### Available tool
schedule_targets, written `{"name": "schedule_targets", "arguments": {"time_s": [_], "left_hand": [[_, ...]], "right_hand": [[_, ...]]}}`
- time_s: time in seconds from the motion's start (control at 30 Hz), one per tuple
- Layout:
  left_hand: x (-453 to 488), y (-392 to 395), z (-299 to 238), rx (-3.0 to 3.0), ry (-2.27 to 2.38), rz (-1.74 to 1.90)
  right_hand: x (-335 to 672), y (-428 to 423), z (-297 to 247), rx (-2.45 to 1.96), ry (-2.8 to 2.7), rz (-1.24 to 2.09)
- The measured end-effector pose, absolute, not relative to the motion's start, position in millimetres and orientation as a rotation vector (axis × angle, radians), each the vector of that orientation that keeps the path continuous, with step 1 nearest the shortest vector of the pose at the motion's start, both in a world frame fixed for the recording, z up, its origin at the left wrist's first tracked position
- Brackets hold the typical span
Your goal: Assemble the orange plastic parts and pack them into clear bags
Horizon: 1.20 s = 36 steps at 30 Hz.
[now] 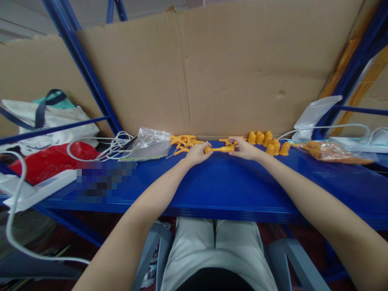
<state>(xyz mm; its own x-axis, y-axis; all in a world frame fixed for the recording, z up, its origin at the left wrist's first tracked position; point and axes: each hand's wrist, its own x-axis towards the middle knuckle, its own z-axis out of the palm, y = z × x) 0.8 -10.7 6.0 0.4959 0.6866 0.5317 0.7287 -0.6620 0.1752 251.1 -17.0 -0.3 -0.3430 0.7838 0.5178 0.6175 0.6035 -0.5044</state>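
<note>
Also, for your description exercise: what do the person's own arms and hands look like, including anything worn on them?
Both the left hand and right hand are ungloved. The forearms are bare, with no sleeves, watch or bracelet visible. Rings are too small to tell.

Fingers (207, 144) partly cover the orange part (222, 149), and a dark patch (104, 182) is pixelated.

Free near tabletop (235, 184), cardboard (224, 72) blocking behind, yellow cups (268, 140) right, apparently heaped yellow pieces (184, 140) left
</note>
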Motion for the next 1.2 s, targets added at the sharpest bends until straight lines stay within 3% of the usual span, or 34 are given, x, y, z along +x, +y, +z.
{"name": "schedule_targets", "arguments": {"time_s": [0.2, 0.4, 0.87, 1.2], "left_hand": [[-0.5, -11.7, 7.8, -2.656, -1.265, -0.919], [-2.1, -10.0, 7.6, -2.641, -1.254, -0.942], [-0.8, -7.1, 6.1, -2.671, -1.334, -0.980], [0.7, -6.7, 5.6, -2.650, -1.293, -0.987]], "right_hand": [[252.4, -19.9, 2.4, -1.155, -1.854, 0.813], [240.6, -29.5, 5.2, -1.180, -1.671, 0.977], [232.5, -25.7, 2.9, -1.177, -1.663, 0.805], [230.5, -36.1, 11.6, -1.166, -1.639, 0.869]]}}
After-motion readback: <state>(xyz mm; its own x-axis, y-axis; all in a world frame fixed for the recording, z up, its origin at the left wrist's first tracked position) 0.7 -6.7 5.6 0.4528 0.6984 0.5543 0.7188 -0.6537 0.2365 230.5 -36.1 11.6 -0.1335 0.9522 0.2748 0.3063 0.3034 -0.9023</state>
